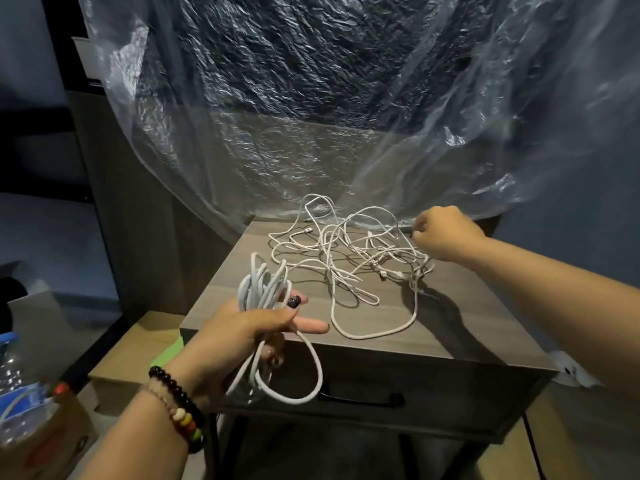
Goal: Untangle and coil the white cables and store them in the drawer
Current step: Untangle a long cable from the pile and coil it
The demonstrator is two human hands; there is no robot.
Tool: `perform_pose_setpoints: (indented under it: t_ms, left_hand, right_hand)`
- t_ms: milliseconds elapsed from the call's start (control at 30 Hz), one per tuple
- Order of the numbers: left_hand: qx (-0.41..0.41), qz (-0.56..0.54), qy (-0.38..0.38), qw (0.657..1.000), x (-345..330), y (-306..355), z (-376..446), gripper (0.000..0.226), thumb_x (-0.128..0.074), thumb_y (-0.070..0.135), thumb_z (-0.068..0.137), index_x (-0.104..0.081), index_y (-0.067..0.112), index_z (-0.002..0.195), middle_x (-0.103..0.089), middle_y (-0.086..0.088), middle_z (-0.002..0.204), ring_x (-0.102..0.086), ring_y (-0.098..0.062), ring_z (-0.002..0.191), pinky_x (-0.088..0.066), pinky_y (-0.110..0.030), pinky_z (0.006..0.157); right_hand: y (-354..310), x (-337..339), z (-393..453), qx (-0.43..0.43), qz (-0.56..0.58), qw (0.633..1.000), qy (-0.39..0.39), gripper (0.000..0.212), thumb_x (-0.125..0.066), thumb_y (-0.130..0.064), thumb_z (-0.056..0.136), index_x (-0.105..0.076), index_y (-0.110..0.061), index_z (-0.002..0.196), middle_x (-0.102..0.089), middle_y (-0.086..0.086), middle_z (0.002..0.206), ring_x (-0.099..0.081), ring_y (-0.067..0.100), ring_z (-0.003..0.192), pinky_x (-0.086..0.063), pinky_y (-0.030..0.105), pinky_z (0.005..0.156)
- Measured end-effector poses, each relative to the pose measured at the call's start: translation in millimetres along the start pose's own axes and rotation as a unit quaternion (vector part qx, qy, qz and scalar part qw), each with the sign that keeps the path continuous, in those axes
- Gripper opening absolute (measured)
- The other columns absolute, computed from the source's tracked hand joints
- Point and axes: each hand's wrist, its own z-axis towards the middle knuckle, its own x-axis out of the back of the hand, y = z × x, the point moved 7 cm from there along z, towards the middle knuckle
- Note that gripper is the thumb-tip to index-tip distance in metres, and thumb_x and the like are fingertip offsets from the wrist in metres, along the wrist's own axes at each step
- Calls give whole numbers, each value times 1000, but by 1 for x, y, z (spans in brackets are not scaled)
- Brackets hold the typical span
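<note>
Two hands at work over one grey wood-grain counter (467, 327).

Item 1: left hand (242, 336), beaded bracelets (180, 407) at the wrist, at the counter's near left corner. Its fingers are curled round a coiled bundle of white cable (265, 289); the upper loops stand above the fist, the lower loops (294, 382) hang down in front of the counter's front face.

Item 2: right hand (445, 233), at the counter's far right side, fingers bent and pinching at a strand on the right edge of the tangle.

Item 3: tangle of thin white cables (349, 254), loose on the counter top, spread from its far edge toward the middle; one long loop (374, 327) trails toward the near edge. Small connectors show among the strands.

Item 4: drawer (415, 407), in the counter's front face, closed, with a dark handle (362, 399).

Item 5: clear plastic sheeting (311, 116), draped behind and above the counter, its lower edge touching the far edge.

Item 6: cardboard box (45, 434) with a plastic bottle (17, 375), left of and below the counter.
</note>
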Motion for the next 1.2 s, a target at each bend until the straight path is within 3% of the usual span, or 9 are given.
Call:
perform_pose_setpoints:
  t_ms: [100, 233, 400, 667, 833, 933, 1033, 1100, 1200]
  left_hand:
    - [8, -34, -107, 994, -16, 1, -14, 31, -66, 18, 83, -55, 7, 110, -70, -25, 102, -40, -4, 33, -43, -18, 43]
    - [33, -97, -226, 969, -35, -8, -36, 52, -85, 24, 63, -58, 10, 105, -66, -31, 103, -42, -4, 33, -47, -21, 45]
    - [33, -124, -105, 986, -34, -23, -55, 38, -71, 21, 79, -59, 10, 114, -67, -28, 107, -40, -3, 35, -46, -20, 44]
    - [-33, -82, 65, 994, -17, -24, -85, 43, -60, 26, 75, -65, 18, 117, -65, -22, 118, -44, -3, 41, -46, -19, 46]
    - [-52, -157, 112, 980, -9, -34, -92, 30, -49, 25, 93, -59, 14, 118, -71, -13, 109, -41, -2, 40, -45, -18, 44]
    - [-60, -200, 147, 967, -6, -39, -91, 23, -47, 29, 96, -61, 11, 102, -71, -7, 76, -44, -2, 38, -46, -18, 44]
    - [-71, -287, 168, 940, 2, -42, -86, 23, -49, 32, 95, -57, 12, 87, -51, 4, 55, -44, -2, 36, -45, -19, 41]
    - [-77, -341, 161, 923, 8, -42, -81, 25, -46, 33, 96, -52, 15, 80, -39, 8, 49, -39, -2, 35, -42, -18, 40]
    - [-75, -355, 137, 922, 17, -38, -78, 29, -42, 34, 98, -49, 18, 75, -35, 9, 44, -36, -3, 34, -40, -17, 39]
  right_hand:
    - [-41, 14, -46, 108, 151, 982, 34, 32, -53, -13, 86, -70, -19, 112, -71, 3, 108, -64, 22, 100, -52, 39, 91]
    - [-94, 27, -148, 220, 371, 902, 36, 43, -51, 5, 81, -69, -20, 111, -66, -9, 108, -59, 4, 104, -47, 20, 90]
    - [-83, 3, -244, 87, 568, 816, 69, 25, -62, 2, 83, -68, -22, 86, -66, -6, 80, -62, 7, 77, -48, 16, 67]
    - [-101, -10, -285, 295, 428, 853, 47, 39, -52, -2, 75, -69, -21, 104, -56, -10, 108, -54, 10, 106, -48, 23, 83]
    - [-114, -14, -302, 397, 285, 870, 62, 19, -55, -30, 87, -68, -25, 100, -53, -5, 124, -40, 15, 127, -36, 38, 99]
    - [-112, -6, -301, 407, 293, 859, 98, 20, -49, -34, 95, -66, -24, 90, -60, -11, 107, -46, 12, 125, -28, 38, 107]
    - [-111, -4, -299, 412, 304, 854, 93, 23, -45, -31, 97, -63, -23, 85, -60, -14, 85, -58, 4, 98, -20, 34, 116]
    - [-110, -10, -297, 411, 316, 853, 56, 25, -44, -30, 97, -63, -20, 84, -61, -11, 79, -56, 6, 78, -32, 27, 110]
    - [-103, -27, -290, 384, 313, 868, -28, 31, -42, -41, 96, -66, -22, 87, -62, -12, 76, -52, 5, 72, -39, 12, 76]
